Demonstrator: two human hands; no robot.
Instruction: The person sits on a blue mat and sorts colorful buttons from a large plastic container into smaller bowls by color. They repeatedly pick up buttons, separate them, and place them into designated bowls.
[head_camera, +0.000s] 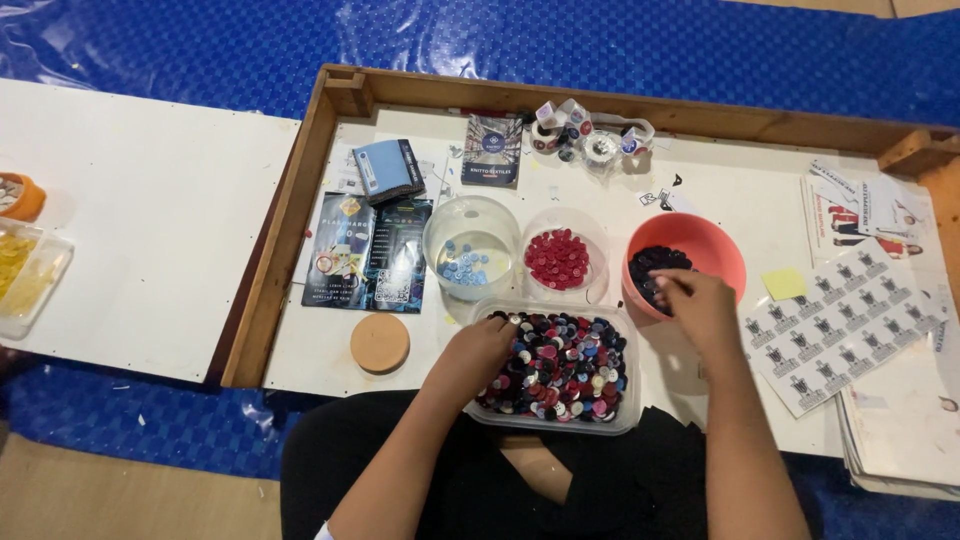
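A clear rectangular tub of mixed buttons in red, navy, white and pink sits at the near edge of the table. My left hand rests on the buttons at the tub's left end, fingers curled among them. My right hand reaches over the rim of a coral bowl that holds dark navy buttons, its fingertips pinched together at those buttons; what they hold is hidden. Beside it stand a clear bowl of red buttons and a clear bowl of light blue buttons.
A wooden frame borders the white work board. A round cork coaster, leaflets, a blue card holder, sticker rolls, a yellow sticky note and printed sticker sheets lie around. An orange cup and a yellow-filled tray sit far left.
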